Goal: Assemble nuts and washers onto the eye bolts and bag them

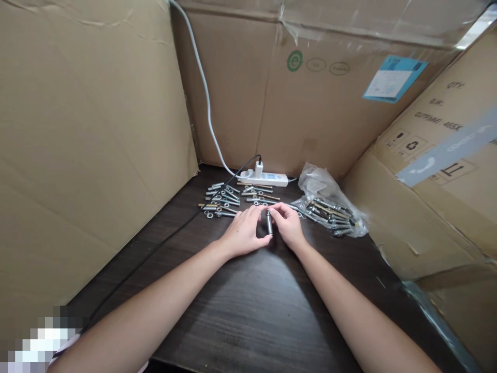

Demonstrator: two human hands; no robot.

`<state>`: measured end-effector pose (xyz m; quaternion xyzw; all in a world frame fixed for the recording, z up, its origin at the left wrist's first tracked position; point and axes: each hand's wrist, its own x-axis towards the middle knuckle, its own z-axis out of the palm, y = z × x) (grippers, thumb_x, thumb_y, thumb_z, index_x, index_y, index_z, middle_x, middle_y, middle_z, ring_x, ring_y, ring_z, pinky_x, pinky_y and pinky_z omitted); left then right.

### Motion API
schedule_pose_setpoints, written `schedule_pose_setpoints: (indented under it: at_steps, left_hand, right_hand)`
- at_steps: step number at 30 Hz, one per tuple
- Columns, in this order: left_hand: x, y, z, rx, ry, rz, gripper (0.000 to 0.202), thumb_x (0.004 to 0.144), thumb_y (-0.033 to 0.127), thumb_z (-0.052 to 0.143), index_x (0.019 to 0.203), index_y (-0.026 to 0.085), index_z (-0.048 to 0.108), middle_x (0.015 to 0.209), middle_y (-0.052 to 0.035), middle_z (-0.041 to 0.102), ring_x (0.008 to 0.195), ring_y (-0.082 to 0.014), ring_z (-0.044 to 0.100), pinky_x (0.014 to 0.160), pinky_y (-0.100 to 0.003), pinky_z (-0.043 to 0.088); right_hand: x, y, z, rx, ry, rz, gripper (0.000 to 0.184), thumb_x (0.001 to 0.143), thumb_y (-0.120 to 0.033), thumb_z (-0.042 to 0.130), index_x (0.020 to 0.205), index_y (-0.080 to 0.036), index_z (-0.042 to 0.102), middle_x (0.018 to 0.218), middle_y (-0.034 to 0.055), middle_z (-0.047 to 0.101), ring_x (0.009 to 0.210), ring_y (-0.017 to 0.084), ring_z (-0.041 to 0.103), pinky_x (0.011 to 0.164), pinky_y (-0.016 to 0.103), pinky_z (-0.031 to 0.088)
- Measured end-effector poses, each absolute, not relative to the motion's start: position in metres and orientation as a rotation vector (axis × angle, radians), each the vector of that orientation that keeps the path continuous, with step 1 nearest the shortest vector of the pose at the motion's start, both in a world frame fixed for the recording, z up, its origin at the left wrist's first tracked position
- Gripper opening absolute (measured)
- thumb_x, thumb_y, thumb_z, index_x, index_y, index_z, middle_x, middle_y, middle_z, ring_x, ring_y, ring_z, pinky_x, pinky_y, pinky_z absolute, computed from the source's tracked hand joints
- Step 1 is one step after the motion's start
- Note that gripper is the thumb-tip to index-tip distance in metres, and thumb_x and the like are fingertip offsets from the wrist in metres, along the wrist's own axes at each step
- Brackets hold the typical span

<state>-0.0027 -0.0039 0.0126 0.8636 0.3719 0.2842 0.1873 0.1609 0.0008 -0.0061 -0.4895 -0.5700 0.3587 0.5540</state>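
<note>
Between my two hands, over the dark table, a silvery expansion bolt [269, 224] points towards me. My left hand [244, 234] is closed around its left side, with the thumb at the near end and the fingers by the far end. My right hand [288, 223] pinches the far end between thumb and fingers, and its fingertips partly cover that end. Just beyond my left hand lie loose bolts and sleeves [227, 197] with washers [210, 215] among them. Another group of metal rods and bolts [261, 195] lies straight ahead of my hands.
A clear plastic bag [320, 184] with several bolts [330, 212] lies to the right. Behind the parts is a white power strip [267, 179] with a plugged-in charger [259, 169]. A black cable [166, 241] crosses the table [240, 311] on the left. Cardboard boxes [240, 93] wall in three sides.
</note>
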Motion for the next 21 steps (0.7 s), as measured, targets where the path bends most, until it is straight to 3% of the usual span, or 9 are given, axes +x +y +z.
schedule_pose_setpoints:
  at_steps: [8, 14, 21]
  left_hand:
    - [-0.0019, -0.0049, 0.0114, 2.449, 1.034, 0.759, 0.061, 0.072, 0.03, 0.065, 0.127, 0.022, 0.039, 0.11, -0.0062, 0.055, 0.1, -0.0233, 0.053, 0.087, -0.039, 0.043]
    - [-0.003, -0.0066, 0.0165, 2.506, 1.088, 0.753, 0.055, 0.072, 0.03, 0.063, 0.122, 0.02, 0.041, 0.11, -0.007, 0.054, 0.101, -0.0239, 0.053, 0.086, -0.038, 0.043]
    - [0.0013, -0.0055, 0.0184, 2.607, 1.28, 0.626, 0.054, 0.075, 0.034, 0.063, 0.123, 0.02, 0.041, 0.114, -0.0091, 0.053, 0.104, -0.0264, 0.052, 0.087, -0.039, 0.042]
  right_hand:
    - [0.1585, -0.0008, -0.0046, -1.087, -1.3, 0.902, 0.027, 0.072, -0.043, 0.067, 0.073, -0.019, 0.054, 0.065, -0.0009, 0.06, 0.054, 0.011, 0.053, 0.053, 0.026, 0.048]
    - [0.1558, -0.0011, -0.0054, -1.081, -1.236, 1.104, 0.033, 0.07, -0.046, 0.07, 0.079, -0.02, 0.053, 0.059, -0.0048, 0.057, 0.043, 0.008, 0.047, 0.04, 0.021, 0.039]
    - [0.1543, 0.0003, -0.0062, -1.116, -1.189, 1.173, 0.035, 0.068, -0.049, 0.071, 0.075, -0.018, 0.055, 0.054, -0.0041, 0.056, 0.045, 0.01, 0.05, 0.043, 0.022, 0.04]
